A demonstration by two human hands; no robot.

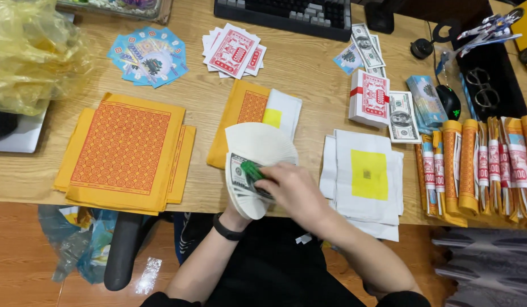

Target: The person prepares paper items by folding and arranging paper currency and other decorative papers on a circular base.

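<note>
Hands work together at the near edge of a wooden bench (309,74), seen from above. The left hand (240,207), a black band on its wrist, is mostly hidden beneath a fanned stack of white paper sheets (257,148), which it seems to support from below; how its fingers lie cannot be told. The right hand (294,190) reaches across with its fingers curled and pressed down on a grey-green banknote-style paper (243,176) lying on the fan, a small bright green patch showing at the fingertips.

Just beyond the fan lies a small pile of orange patterned paper and white sheets with a yellow square (255,113). To the left sits a larger pile of yellow sheets printed with an orange pattern (124,150). To the right is a white stack with a yellow square (365,176). Farther back are spread blue cards (150,57), red and white notes (234,51), a banded red and white bundle (370,98) and loose banknote-style papers (402,116). Rolled orange bundles (479,165) line the right edge. A keyboard (283,14) sits at the far edge, and a yellow plastic bag (30,57) at the far left.
</note>
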